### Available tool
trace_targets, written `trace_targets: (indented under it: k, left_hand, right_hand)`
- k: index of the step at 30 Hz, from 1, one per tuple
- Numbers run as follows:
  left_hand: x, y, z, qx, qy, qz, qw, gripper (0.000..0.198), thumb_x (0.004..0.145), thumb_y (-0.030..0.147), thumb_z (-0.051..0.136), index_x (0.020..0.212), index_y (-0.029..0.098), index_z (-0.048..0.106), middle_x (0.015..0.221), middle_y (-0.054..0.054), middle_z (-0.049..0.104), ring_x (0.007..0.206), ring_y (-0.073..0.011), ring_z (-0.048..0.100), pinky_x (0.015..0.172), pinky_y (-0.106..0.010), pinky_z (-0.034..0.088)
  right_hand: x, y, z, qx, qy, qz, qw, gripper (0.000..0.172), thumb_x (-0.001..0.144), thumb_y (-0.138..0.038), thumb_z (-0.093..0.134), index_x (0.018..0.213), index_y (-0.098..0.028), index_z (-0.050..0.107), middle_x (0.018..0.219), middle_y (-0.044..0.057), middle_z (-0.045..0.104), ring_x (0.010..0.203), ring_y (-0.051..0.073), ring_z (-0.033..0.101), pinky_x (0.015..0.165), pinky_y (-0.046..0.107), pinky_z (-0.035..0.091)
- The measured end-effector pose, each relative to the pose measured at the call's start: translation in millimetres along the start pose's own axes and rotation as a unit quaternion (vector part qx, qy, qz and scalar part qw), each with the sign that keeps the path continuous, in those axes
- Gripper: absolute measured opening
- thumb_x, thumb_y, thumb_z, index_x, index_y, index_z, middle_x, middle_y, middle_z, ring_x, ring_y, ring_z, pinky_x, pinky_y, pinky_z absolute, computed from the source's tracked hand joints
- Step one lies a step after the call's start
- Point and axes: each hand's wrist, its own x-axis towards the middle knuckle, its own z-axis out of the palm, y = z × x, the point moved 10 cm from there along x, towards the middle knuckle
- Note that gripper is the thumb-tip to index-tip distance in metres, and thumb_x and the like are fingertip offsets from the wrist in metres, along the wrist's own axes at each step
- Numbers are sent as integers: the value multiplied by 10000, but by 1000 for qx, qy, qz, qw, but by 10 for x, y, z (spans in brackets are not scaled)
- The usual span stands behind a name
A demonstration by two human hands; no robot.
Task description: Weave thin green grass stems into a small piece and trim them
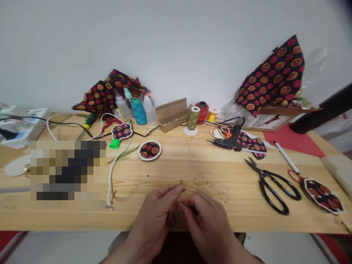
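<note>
Near the table's front edge, my left hand [159, 205] is closed, thumb against forefinger, on a thin olive thread [181, 182] whose tip pokes out above the fingers. Just to its right, my right hand [203, 216] pinches lower on what looks like the same thread. Fine loose strands trail over the wood toward an olive thread spool [193, 119]. Beyond my hands lies a round pendant [150, 150] with patterned fabric in a pale frame. Black-handled scissors [272, 185] lie half open to the right.
A glue gun [233, 139], a white pen [286, 157] and an octagonal fabric piece [323, 195] are on the right. Along the wall stand a small cardboard box [172, 115], a teal spool [139, 112] and bottles. A white cable [111, 179] crosses the left side, beside a blurred-out patch.
</note>
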Motion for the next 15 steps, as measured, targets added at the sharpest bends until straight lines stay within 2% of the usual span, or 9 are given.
trace_targets:
  k: [5, 15]
  left_hand:
    - [-3, 32, 8, 4, 3, 10, 1000, 171, 679, 297, 724, 616, 164, 636, 436, 81, 423, 425, -58, 304, 422, -180, 242]
    - [-4, 55, 50, -22, -6, 10, 1000, 194, 675, 277, 729, 576, 160, 610, 425, 87, 413, 416, -53, 294, 411, -168, 270]
  right_hand:
    - [-16, 26, 41, 8, -20, 12, 1000, 135, 807, -147, 481, 707, -195, 558, 630, -2, 617, 548, 137, 567, 496, 233, 399]
    - [-43, 23, 91, 20, -39, 10, 999, 125, 808, -144, 482, 735, -205, 564, 670, -8, 628, 563, 124, 570, 515, 227, 391]
